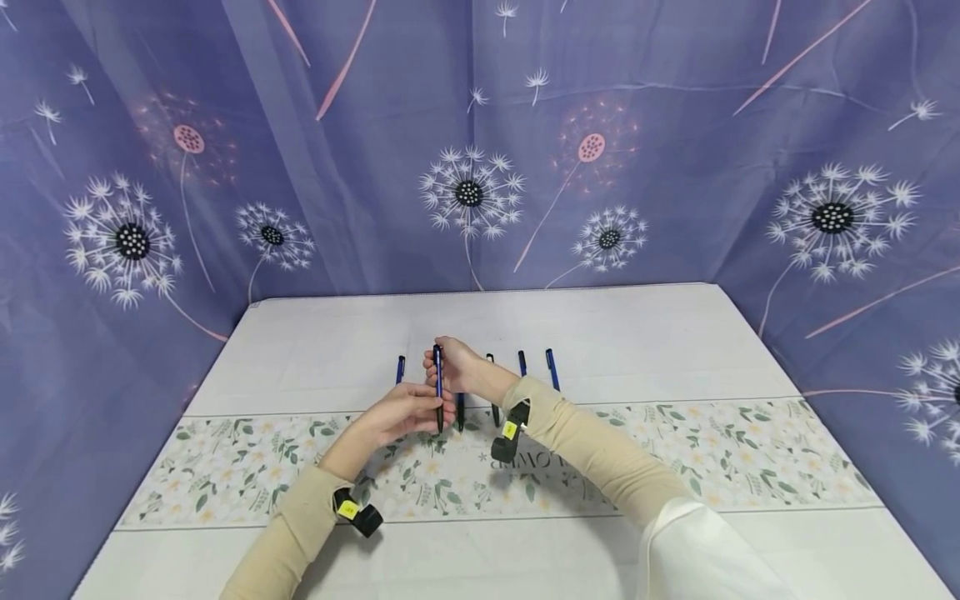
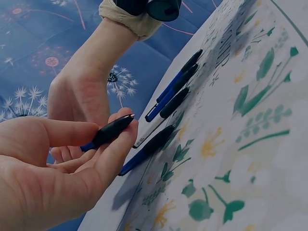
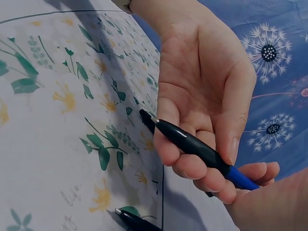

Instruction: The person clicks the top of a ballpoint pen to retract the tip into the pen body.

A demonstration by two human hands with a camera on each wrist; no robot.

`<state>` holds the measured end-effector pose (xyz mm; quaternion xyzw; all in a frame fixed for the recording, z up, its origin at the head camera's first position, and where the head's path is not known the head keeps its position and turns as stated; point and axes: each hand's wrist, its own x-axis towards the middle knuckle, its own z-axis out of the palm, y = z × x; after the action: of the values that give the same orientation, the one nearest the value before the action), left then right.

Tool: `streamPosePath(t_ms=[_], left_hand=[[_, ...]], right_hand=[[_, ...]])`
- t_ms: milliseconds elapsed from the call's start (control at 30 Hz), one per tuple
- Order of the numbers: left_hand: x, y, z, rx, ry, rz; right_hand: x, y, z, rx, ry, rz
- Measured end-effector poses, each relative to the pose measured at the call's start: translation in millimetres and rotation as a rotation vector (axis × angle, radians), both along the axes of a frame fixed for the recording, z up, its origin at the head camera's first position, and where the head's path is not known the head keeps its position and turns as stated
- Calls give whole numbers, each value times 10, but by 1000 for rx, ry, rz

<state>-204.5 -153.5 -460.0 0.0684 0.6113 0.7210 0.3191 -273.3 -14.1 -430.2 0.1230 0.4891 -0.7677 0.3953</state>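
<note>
A blue pen with a black grip (image 1: 438, 379) is held up above the table, its tip toward the person. My left hand (image 1: 405, 414) pinches the black grip between thumb and fingers, as the right wrist view also shows with the pen (image 3: 192, 147) across the fingers. Around the pen's upper, clip end curl the fingers of my right hand (image 1: 459, 365); in the left wrist view that right hand (image 2: 84, 98) is partly hidden behind the left. Beneath the hands, another blue pen (image 1: 461, 412) lies on the table.
More pens lie in a row: a blue one (image 1: 401, 368) at left, a white-and-black one (image 1: 492, 393) right of the hands, then two blue ones (image 1: 522, 363) farther right. A floral band crosses the white table (image 1: 630, 342). Behind hangs a purple dandelion curtain (image 1: 375, 167).
</note>
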Motion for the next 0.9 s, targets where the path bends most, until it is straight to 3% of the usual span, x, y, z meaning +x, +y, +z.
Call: streamPosePath(t_ms=[600,900], left_hand=[[39,2,45,19,23,22],[31,-5,-7,-13,54,10]], right_hand=[[11,-29,63,-36,-40,-33],[30,-38,83,-57,-62,-32]])
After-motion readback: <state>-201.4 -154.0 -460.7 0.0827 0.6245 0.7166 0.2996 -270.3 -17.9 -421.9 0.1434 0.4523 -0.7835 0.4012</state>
